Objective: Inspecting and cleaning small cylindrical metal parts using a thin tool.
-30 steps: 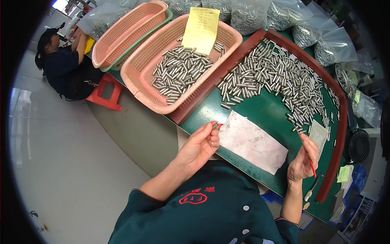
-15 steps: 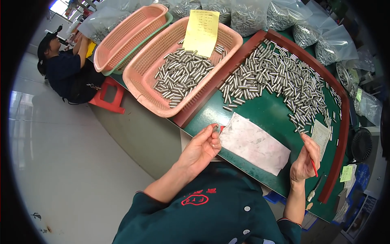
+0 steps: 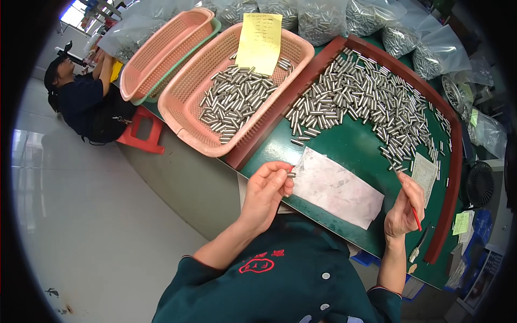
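Observation:
My left hand (image 3: 265, 191) is closed in a pinch on a small metal pin (image 3: 291, 175) at the near left corner of a stained whitish cloth (image 3: 339, 185). A bit of red shows beside its fingertips; I cannot make out what it is. On the right, my right hand (image 3: 404, 210) is closed round a thin tool with a red end (image 3: 417, 219); its other end is hard to make out near the fingertips. Beyond both hands a large heap of shiny metal pins (image 3: 361, 91) lies loose on the green tabletop (image 3: 328, 141).
A dark red raised border (image 3: 456, 161) edges the table. Left of the heap stands a pink basket (image 3: 180, 126) with more pins and a yellow paper (image 3: 260, 40). Filled clear bags (image 3: 321, 21) line the back. A person (image 3: 81, 99) sits at far left.
My left hand has turned its palm inward, and the pin now points toward the cloth. My right hand has stayed nearly still. The whole view has shifted slightly.

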`<action>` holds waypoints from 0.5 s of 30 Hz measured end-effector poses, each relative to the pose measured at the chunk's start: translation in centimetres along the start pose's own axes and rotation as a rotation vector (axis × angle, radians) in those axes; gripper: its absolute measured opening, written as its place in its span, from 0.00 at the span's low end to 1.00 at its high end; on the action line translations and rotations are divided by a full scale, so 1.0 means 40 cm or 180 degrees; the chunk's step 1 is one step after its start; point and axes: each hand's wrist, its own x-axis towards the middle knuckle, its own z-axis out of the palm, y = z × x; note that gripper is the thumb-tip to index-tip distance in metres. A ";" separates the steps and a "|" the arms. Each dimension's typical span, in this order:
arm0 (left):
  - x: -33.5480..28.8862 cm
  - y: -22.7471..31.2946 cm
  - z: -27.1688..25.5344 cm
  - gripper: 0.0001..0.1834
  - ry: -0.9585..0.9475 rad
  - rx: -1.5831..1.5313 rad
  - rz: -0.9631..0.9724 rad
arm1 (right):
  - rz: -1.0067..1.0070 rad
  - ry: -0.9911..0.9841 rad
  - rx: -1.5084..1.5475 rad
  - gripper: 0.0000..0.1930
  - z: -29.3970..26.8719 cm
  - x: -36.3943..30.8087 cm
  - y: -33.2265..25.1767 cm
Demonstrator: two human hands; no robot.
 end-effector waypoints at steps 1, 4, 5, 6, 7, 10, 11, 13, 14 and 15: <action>0.004 -0.009 -0.004 0.07 -0.0059 0.0723 0.0590 | 0.0010 0.0008 -0.0016 0.09 0.000 -0.002 -0.001; 0.021 -0.018 0.005 0.07 -0.0082 0.1677 0.1425 | 0.0092 -0.0090 0.0135 0.08 0.000 -0.001 -0.006; 0.032 -0.018 -0.003 0.08 -0.0151 0.2352 0.1822 | 0.0100 -0.0087 0.0117 0.08 0.000 -0.001 -0.006; 0.040 -0.017 -0.005 0.08 -0.0221 0.3028 0.2220 | 0.0097 -0.0080 0.0116 0.08 -0.001 -0.001 -0.005; 0.044 -0.015 0.001 0.08 -0.0233 0.3026 0.2209 | 0.0093 -0.0074 0.0118 0.08 -0.002 -0.002 -0.004; 0.053 -0.007 0.019 0.06 -0.0082 0.3752 0.2237 | 0.0082 -0.0070 0.0069 0.08 -0.005 0.000 -0.003; 0.058 -0.008 0.020 0.06 -0.0056 0.3817 0.2299 | 0.0088 -0.0071 0.0066 0.08 -0.005 0.001 -0.004; 0.063 -0.008 0.022 0.06 -0.0031 0.3884 0.2356 | 0.0047 -0.0066 0.0083 0.08 -0.003 0.005 -0.003; 0.064 -0.007 0.022 0.06 -0.0025 0.3931 0.2286 | 0.0054 -0.0067 0.0081 0.08 -0.003 0.005 -0.003; 0.065 -0.005 0.022 0.06 -0.0020 0.3978 0.2219 | 0.0042 -0.0068 0.0090 0.08 -0.003 0.006 -0.003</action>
